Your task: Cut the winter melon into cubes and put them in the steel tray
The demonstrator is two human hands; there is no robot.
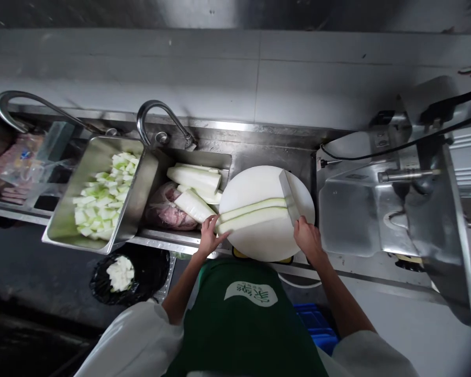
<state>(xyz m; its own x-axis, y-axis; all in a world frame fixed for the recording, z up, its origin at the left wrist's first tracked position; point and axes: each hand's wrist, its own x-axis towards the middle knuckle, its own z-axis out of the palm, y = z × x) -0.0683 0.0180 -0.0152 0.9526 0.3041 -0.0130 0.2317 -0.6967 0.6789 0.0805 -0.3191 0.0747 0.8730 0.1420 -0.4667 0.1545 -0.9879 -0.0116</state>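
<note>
Two long pale strips of winter melon (255, 215) with thin green edges lie side by side on a round white cutting board (259, 246). At their left ends, my left hand (211, 235) grips them between thumb and fingers. My right hand (308, 240) is closed round the handle of a cleaver (289, 196). Its blade stands at the right ends of the strips, angled away toward the wall. Larger peeled winter melon pieces (198, 179) rest in the sink just left of the board, one reaching close to my left hand.
A deep steel pan (53, 230) of melon chunks (102, 201) stands left, across the sink edge. Bagged meat (171, 209) lies in the sink under a curved faucet (157, 104). A steel slicing machine (377, 209) is on the right. Below left is a black-lined bin (149, 277).
</note>
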